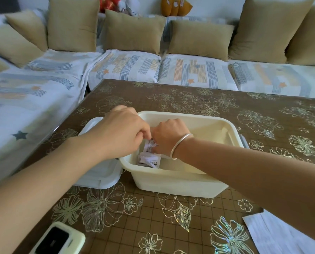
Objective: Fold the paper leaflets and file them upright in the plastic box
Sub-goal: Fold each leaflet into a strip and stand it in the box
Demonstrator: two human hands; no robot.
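A cream plastic box (173, 178) stands on the brown flowered table. Both hands reach into its left end. My left hand (120, 131) and my right hand (168, 137) together pinch a folded printed leaflet (150, 144), held upright between them. Below it, other folded leaflets (149, 160) lie against the box's near-left corner. My right wrist wears a silver bangle. The fingertips of both hands are hidden behind the paper and knuckles.
The box's white lid (99, 173) lies flat just left of the box. Unfolded paper sheets (274, 233) sit at the table's near right corner. A phone in a pale case (57, 239) lies near left. A sofa with cushions rings the table's far and left sides.
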